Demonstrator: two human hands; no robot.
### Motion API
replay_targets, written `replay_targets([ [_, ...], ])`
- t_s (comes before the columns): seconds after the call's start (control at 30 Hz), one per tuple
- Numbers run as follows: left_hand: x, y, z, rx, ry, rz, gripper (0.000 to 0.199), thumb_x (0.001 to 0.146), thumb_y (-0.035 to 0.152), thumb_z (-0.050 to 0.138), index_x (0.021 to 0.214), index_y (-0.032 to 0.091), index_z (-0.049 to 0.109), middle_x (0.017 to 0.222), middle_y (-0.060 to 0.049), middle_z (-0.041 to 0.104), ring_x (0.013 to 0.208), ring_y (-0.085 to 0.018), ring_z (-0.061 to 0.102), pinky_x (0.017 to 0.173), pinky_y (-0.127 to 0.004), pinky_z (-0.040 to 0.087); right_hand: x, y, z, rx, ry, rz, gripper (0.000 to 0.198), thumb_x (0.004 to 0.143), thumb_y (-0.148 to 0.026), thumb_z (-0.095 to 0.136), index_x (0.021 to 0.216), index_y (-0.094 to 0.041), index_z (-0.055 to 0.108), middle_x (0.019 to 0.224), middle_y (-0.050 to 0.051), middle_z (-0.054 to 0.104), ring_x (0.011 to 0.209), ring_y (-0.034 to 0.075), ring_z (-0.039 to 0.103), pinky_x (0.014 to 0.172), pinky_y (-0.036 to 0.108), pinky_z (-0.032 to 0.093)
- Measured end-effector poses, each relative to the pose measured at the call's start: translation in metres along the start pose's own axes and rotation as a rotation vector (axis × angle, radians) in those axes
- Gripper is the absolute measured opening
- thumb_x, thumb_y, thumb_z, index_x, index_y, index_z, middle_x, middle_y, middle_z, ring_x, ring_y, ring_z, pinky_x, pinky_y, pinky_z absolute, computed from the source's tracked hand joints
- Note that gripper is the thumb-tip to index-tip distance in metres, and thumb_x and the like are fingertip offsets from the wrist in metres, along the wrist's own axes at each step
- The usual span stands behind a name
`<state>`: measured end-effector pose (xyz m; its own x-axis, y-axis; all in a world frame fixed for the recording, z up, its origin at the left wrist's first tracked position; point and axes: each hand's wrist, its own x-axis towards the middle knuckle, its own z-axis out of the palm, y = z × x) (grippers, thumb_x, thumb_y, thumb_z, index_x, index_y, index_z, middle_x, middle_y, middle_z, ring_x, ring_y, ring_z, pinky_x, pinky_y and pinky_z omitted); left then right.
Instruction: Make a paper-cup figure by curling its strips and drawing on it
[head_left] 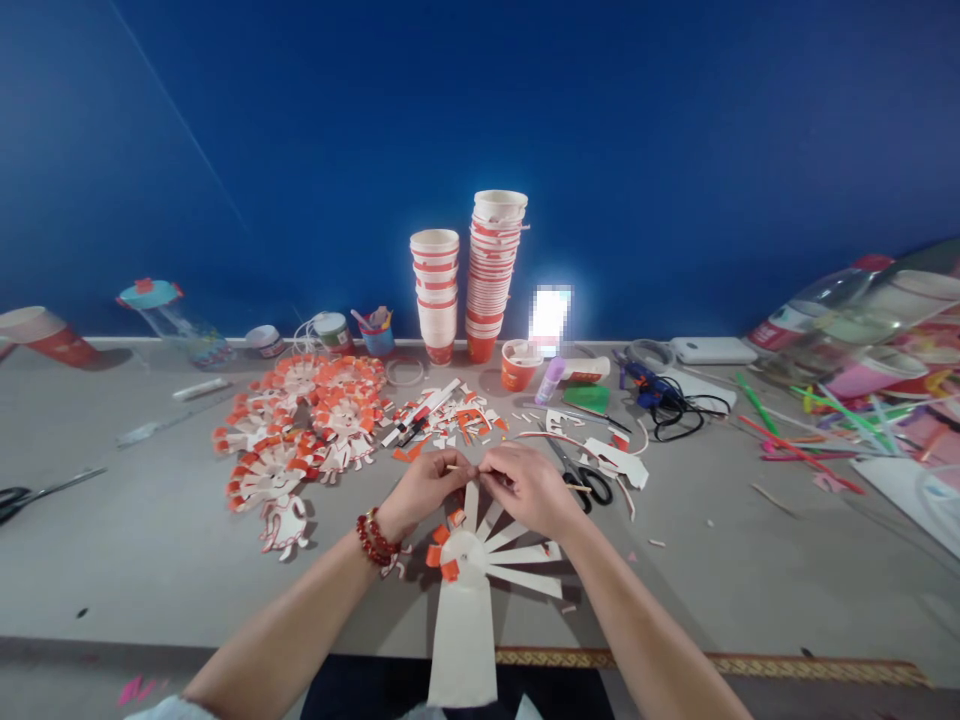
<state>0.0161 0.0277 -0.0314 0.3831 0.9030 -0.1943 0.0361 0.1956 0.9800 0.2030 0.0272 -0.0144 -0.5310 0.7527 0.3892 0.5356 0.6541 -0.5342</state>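
In front of me lies a white paper cup cut open into strips (463, 560), its round base in the middle. Orange curled ends sit on its left side; straight strips fan out on the right, and one broad panel points toward me. My left hand (426, 488), with a red bead bracelet at the wrist, pinches the tip of the upright strip. My right hand (534, 492) is closed at the same tip, fingertips against the left ones. A thin stick (579, 488) pokes out beside my right hand; its part between the fingers is hidden.
Finished orange-and-white paper lions (300, 420) pile up at left. Paper scraps (469, 412) and black-handled scissors (592, 482) lie beyond my hands. Two tall cup stacks (496, 280) stand by the blue wall. A glue gun (652, 385), coloured pipe cleaners (802, 450) and bottles are at right.
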Motion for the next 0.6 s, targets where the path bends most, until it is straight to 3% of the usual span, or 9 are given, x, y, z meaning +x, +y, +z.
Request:
replay_targets([
  [0.2, 0.0026, -0.0054, -0.0039, 0.115, 0.009, 0.039, 0.037, 0.076, 0.05, 0.066, 0.07, 0.015, 0.057, 0.058, 0.004, 0.052, 0.052, -0.008, 0.044, 0.051, -0.021, 0.032, -0.0011, 0.0002, -0.0016, 0.004, -0.061, 0.064, 0.012, 0.085, -0.012, 0.055, 0.078, -0.021, 0.056, 0.067, -0.002, 0.057, 0.067, 0.014, 0.052, 0.061, 0.022, 0.034],
  [0.37, 0.0014, -0.0048, -0.0052, 0.079, -0.027, 0.006, 0.031, 0.078, 0.047, 0.065, 0.077, 0.017, 0.057, 0.056, 0.004, 0.053, 0.044, -0.009, 0.049, 0.045, -0.021, 0.036, -0.002, 0.0001, -0.0009, -0.034, -0.074, 0.092, 0.01, 0.087, -0.013, 0.055, 0.083, -0.021, 0.059, 0.069, -0.001, 0.059, 0.068, 0.015, 0.053, 0.061, 0.022, 0.034],
  [0.6, -0.0013, 0.0006, -0.0005, 0.134, 0.021, 0.033, 0.032, 0.077, 0.047, 0.065, 0.072, 0.016, 0.057, 0.056, 0.004, 0.053, 0.044, -0.009, 0.048, 0.044, -0.02, 0.036, -0.0032, -0.0002, 0.0019, -0.141, -0.061, 0.087, 0.012, 0.086, -0.013, 0.055, 0.077, -0.02, 0.057, 0.065, 0.0, 0.057, 0.067, 0.015, 0.052, 0.06, 0.023, 0.031],
])
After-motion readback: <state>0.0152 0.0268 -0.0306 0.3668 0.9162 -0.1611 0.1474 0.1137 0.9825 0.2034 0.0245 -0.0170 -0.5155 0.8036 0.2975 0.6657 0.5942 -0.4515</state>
